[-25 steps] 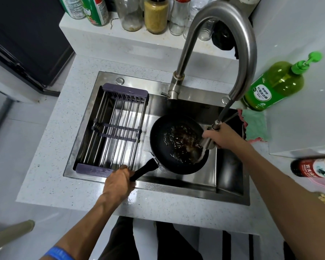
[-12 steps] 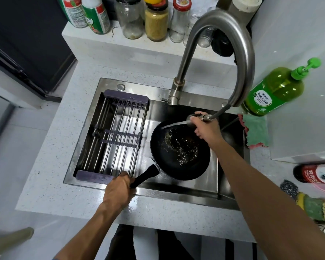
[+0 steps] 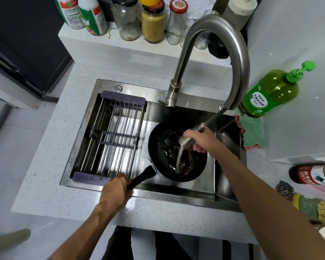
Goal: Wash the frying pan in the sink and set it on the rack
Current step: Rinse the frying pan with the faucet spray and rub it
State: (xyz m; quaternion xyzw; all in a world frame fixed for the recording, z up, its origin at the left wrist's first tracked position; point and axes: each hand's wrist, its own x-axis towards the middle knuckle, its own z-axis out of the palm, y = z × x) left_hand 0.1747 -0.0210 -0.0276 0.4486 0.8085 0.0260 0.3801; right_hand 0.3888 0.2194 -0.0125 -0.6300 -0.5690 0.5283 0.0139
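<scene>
In the right half of the brushed stainless-steel sink, the round black non-stick frying pan sits low in the basin, its bowl flecked with brown residue and pooled water. The left hand curls its fingers round the end of the pan's straight black handle at the sink's front rim. The right hand wraps the metal pull-out spray head, whose stream falls into the pan; its hose runs up to the tall arched steel faucet. The slatted steel rack with purple plastic ends spans the sink's left half, just beside the pan. On the speckled white bench stand a green pump bottle of dish soap and a green cloth.

Judged from this view, the pan is rigid and moderately heavy, heavier with water aboard; wet coating will be slippery, so the matte handle is the sound place for the grip.
</scene>
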